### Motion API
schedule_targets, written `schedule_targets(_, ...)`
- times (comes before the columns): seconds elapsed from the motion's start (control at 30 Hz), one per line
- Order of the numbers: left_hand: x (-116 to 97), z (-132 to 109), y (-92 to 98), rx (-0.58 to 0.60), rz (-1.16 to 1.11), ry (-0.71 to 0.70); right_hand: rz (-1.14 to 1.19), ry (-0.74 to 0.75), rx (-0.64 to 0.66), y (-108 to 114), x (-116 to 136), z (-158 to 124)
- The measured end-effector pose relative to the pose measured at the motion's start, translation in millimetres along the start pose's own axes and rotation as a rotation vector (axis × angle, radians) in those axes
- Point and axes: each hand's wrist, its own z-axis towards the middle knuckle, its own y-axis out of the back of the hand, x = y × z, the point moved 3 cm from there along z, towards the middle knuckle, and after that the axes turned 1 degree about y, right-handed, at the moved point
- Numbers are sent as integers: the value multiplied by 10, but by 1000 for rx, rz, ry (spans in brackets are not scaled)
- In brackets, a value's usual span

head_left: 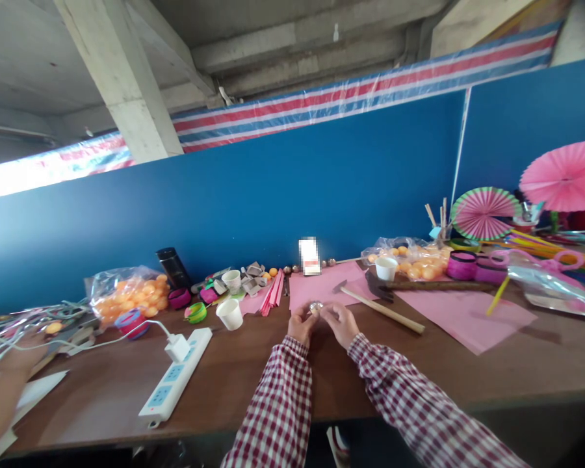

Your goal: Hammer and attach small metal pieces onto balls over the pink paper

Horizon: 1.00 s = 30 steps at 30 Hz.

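You've got one small shiny silver round thing (314, 307) pinched between both hands, just over the near edge of the pink paper sheet (322, 286) on the brown wooden table (253, 377). Your left hand (301, 323) and right hand (338, 322) are both curled tight on it, fingertips mostly covering it, so its shape and which way it points are hard to make out. One wooden-handled hammer (380, 309) lies just right, handle running toward the right. Three white paper cups (230, 314) are about.

A small, shiny silver object (315, 307), detail too small to tell, sits pinched between both hands' fingertips.
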Motion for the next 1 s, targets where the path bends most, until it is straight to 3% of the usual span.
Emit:
schedule_targets(0.6, -3, 10, 8, 1, 54, -39, -47, 31, 24, 24, 4, 12)
schedule_targets(1.0, -10, -17, -36, 18, -19, 12, -62, 3, -4, 23, 3, 9)
